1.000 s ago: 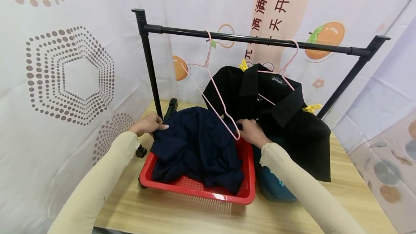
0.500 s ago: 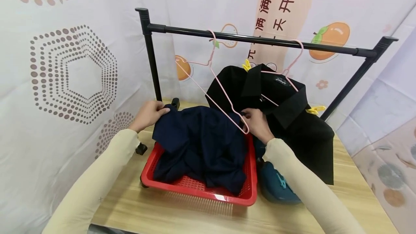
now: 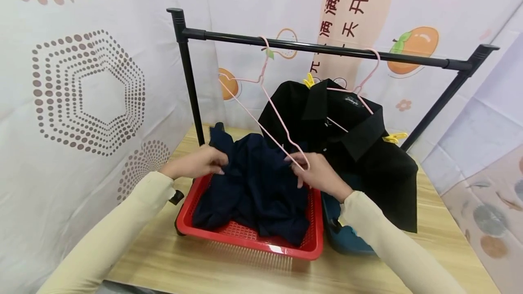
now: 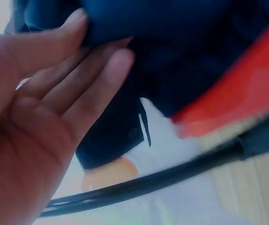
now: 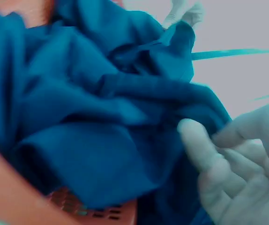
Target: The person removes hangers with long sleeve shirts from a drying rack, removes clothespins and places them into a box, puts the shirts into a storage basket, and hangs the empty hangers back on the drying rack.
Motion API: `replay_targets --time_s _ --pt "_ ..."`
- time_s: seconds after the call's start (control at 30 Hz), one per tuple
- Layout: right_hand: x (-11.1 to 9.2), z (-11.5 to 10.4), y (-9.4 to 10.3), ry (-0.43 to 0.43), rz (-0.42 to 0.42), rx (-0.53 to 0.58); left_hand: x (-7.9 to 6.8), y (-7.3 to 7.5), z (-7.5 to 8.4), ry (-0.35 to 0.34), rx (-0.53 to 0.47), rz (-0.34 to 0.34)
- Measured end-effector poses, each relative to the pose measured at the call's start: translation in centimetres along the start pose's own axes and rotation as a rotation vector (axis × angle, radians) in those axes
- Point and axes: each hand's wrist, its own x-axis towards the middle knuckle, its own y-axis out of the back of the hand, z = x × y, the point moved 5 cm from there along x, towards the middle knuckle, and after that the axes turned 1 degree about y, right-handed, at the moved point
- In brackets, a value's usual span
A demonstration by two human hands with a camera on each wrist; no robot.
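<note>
The head view shows the crumpled navy garment (image 3: 257, 185) filling the red basket (image 3: 245, 243) and rising past its far edge. Bunched as it is, the cloth gives no clear long axis; one flap stands up beyond the basket's far left corner.

Your left hand (image 3: 200, 162) is over that corner, nearer the flap, which lies just past your fingertips, away from you. In the left wrist view those fingers are fairly straight, thumb apart, with nothing visibly pinched. Your right hand (image 3: 320, 173) is above the basket's far right corner, its fingers loosely bent and parted beside the cloth; blur hides whether they brush it.

The relation to mind is between cloth and the bare pink hanger (image 3: 261, 80): it hangs above the basket's far side, slanting down rightward, and its low end crosses before your right fingers. Whether they touch, you cannot tell. Your right hand is therefore nearer the hanger. Behind the basket runs the black rail (image 3: 327, 50); the black shirt (image 3: 386, 176) hangs to its right.
</note>
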Motion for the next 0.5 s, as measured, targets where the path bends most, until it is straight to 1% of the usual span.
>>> replay_targets --time_s 0.07,0.1,0.17,0.2,0.23,0.27,0.3,0.33,0.37,0.43,0.5 --pt "-0.6 0.0 -1.6 0.024 -0.108 -0.047 -0.3 -1.2 -0.3 0.033 0.000 -0.138" --pt "-0.9 0.0 -2.4 0.028 -0.170 -0.069 -0.6 -1.6 -0.5 0.074 -0.008 -0.201" --pt "-1.6 0.4 -4.1 0.008 -0.309 -0.106 -1.0 -2.2 -0.9 0.152 -0.044 -0.315" --pt "-1.9 0.7 -4.7 -0.016 -0.370 -0.122 -1.2 -2.3 -1.1 0.180 -0.057 -0.354" --pt "-2.2 1.0 -5.2 -0.043 -0.422 -0.135 -1.3 -2.3 -1.3 0.197 -0.068 -0.373" --pt "-2.4 1.2 -5.6 -0.064 -0.459 -0.144 -1.3 -2.2 -1.5 0.212 -0.078 -0.376" --pt "-2.6 1.4 -5.7 -0.086 -0.476 -0.153 -1.3 -2.1 -1.8 0.227 -0.094 -0.362" --pt "-2.6 1.5 -5.6 -0.096 -0.474 -0.161 -1.2 -1.8 -2.1 0.233 -0.114 -0.333" --pt "-2.4 1.5 -5.4 -0.099 -0.456 -0.170 -1.1 -1.5 -2.4 0.241 -0.129 -0.288" --pt "-1.9 1.4 -4.4 -0.087 -0.375 -0.213 -0.9 -0.7 -3.3 0.282 -0.159 -0.165" --pt "-1.1 1.1 -3.0 -0.070 -0.249 -0.267 -0.7 0.2 -4.2 0.344 -0.188 -0.020"
